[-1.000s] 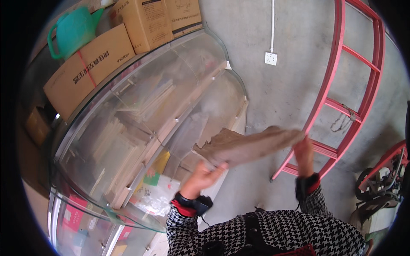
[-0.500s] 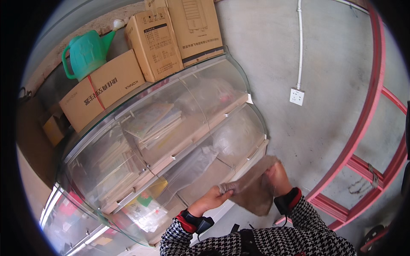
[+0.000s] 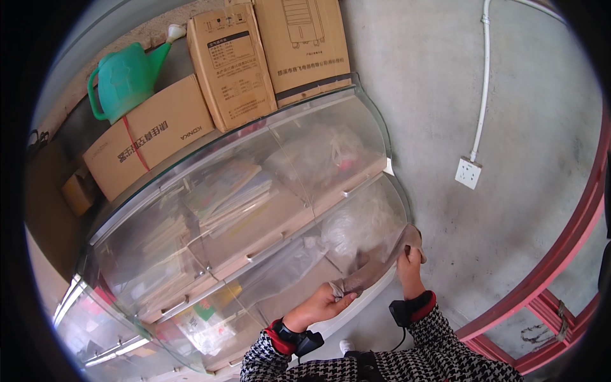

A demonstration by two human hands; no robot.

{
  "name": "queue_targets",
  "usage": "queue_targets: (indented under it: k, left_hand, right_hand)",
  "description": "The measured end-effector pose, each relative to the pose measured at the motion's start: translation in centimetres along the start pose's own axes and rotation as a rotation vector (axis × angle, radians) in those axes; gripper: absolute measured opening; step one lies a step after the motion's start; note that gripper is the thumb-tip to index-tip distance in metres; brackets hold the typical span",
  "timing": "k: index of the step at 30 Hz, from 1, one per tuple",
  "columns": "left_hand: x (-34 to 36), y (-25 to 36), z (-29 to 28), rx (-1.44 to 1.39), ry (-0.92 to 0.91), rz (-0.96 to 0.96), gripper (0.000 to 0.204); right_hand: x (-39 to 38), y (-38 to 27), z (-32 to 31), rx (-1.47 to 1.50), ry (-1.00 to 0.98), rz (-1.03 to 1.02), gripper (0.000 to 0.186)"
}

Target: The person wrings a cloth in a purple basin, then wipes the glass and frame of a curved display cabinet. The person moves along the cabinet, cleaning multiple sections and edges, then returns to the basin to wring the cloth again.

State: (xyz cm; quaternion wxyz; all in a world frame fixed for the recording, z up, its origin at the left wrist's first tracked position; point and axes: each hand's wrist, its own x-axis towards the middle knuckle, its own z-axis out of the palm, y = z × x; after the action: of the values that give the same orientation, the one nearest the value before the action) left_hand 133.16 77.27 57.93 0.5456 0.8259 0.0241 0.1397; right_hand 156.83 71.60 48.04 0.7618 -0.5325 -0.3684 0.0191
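My left hand (image 3: 318, 304) and my right hand (image 3: 410, 272) grip a rolled or bunched brown cloth (image 3: 375, 271) between them, stretched diagonally upward toward the right. It lies over the lower right edge of a curved glass display cabinet (image 3: 242, 149), touching it or just in front; which I cannot tell. The cabinet's glass doors have small metal handles. Behind the glass are stacked flat papers (image 3: 226, 194), a pale plastic bag (image 3: 356, 223) and other packages.
Cardboard boxes (image 3: 232, 67) and a green watering can (image 3: 127, 76) stand on the cabinet top. A grey wall bears a white socket (image 3: 468, 172) with a vertical conduit (image 3: 485, 83). A red ladder (image 3: 484, 325) leans at the right. A white shoe (image 3: 347, 346) shows below.
My hands have moved the cloth from in front of the ladder left toward the cabinet and stretched it into a narrower strip. The view has shifted toward the cabinet.
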Motion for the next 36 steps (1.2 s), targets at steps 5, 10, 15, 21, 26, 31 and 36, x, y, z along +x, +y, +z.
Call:
queue_targets:
  k: [5,10,15,21,26,31,36]
  left_hand:
    - [1.8,-6.2,-3.8,0.081,0.113,-0.022,0.024]
    - [4.3,-7.3,-8.8,0.076,0.455,0.159,0.026]
    - [8.2,-5.0,-12.1,-0.150,0.519,0.281,0.026]
    - [12.7,-4.3,-12.8,0.107,0.352,0.229,0.026]
    - [16.3,-5.1,-13.2,0.232,0.361,0.129,0.026]
    - [18.3,-5.7,-13.6,0.143,0.531,0.057,0.020]
    - [18.2,-6.5,-13.5,0.157,0.597,-0.013,0.018]
  right_hand:
    - [5.6,0.8,3.6,-0.029,-0.105,-0.127,0.032]
    - [13.0,-3.3,6.7,-0.539,-0.112,-0.661,0.032]
    - [19.5,-4.3,6.7,-0.505,-0.255,-0.444,0.032]
    - [25.0,4.3,10.3,-0.327,-0.134,-0.326,0.048]
    - [32.9,6.4,11.8,-0.569,-0.175,-0.692,0.057]
    - [45.3,5.3,14.3,-0.461,-0.329,-0.780,0.053]
    - [54.7,2.9,19.1,-0.624,-0.340,-0.686,0.035]
